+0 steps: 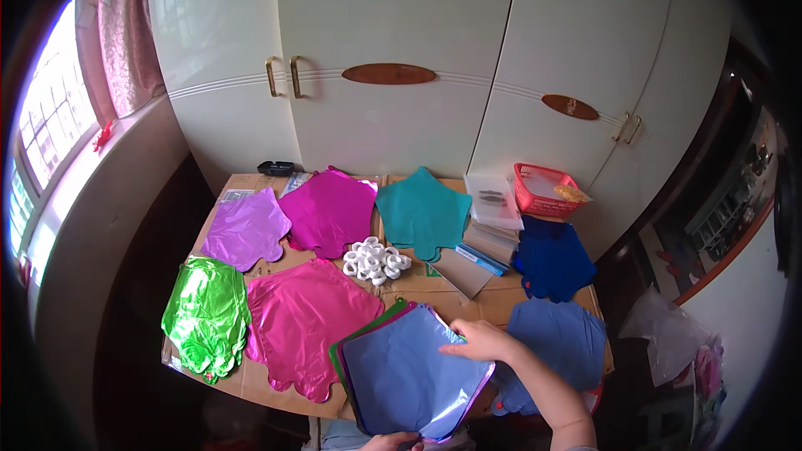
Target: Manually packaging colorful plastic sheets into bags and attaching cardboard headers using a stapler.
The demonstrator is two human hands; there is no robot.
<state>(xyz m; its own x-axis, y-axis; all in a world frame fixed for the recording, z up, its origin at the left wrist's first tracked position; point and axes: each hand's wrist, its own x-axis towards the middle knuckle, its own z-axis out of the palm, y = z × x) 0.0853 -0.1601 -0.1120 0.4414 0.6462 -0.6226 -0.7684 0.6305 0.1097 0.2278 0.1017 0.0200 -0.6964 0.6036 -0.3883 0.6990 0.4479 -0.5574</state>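
A stack of flat, uninflated foil balloons [409, 367] is at the table's front edge, blue on top, with green and purple edges showing beneath. My right hand [476, 340] grips the stack's upper right edge, thumb and fingers closed on it. At the bottom edge of the picture my left hand [393, 442] is closed on the stack's lower edge, and most of that hand is cut off. A small dark thing shows beside its fingers, too little to name. A pink foil balloon [309, 321] lies left of the stack, and a blue foil balloon [560, 342] lies under my right forearm.
Cardboard [334, 405] covers the table. Flat foil balloons in green [205, 313], lilac [244, 230], magenta [330, 213], teal [423, 213] and dark blue [555, 259] lie around white ribbon rolls [376, 260]. Clear packets [493, 200] and a red basket [547, 188] sit behind; cabinets [384, 17] stand beyond.
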